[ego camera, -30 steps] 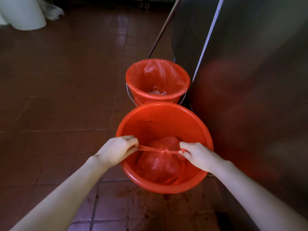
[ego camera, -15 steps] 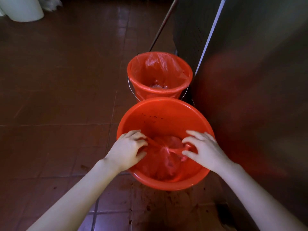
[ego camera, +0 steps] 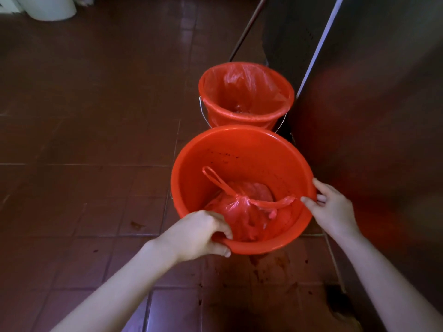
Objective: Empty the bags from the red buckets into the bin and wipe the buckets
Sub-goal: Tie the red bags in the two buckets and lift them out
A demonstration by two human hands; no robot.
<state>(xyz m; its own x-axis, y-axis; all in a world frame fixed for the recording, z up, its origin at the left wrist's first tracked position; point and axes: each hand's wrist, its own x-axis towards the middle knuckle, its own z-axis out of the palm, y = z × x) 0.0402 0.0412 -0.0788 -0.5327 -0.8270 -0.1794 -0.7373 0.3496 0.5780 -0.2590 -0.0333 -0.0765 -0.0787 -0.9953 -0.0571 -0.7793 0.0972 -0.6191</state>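
The near red bucket (ego camera: 242, 152) stands on the tiled floor with a knotted red bag (ego camera: 239, 212) lying in its bottom, the two tied handles sticking out left and right. My left hand (ego camera: 196, 233) grips the bucket's near rim, fingers curled inside and thumb under the lip. My right hand (ego camera: 333, 207) holds the right rim, one finger inside touching the bag's handle end. Behind it stands a second red bucket (ego camera: 244, 116) lined with an open red bag (ego camera: 249, 87) that has a little waste at the bottom.
A steel cabinet (ego camera: 371, 116) rises directly right of both buckets. A stick handle (ego camera: 247, 27) leans against it behind the far bucket. A pale round container (ego camera: 50, 7) stands at the far left. Brown floor tiles (ego camera: 84, 140) spread left; the floor under the near bucket is stained.
Both hands have let go of the bag's handles after pulling the knot tight. The bag has dropped into the bucket, and the hands now hold the bucket's rim.
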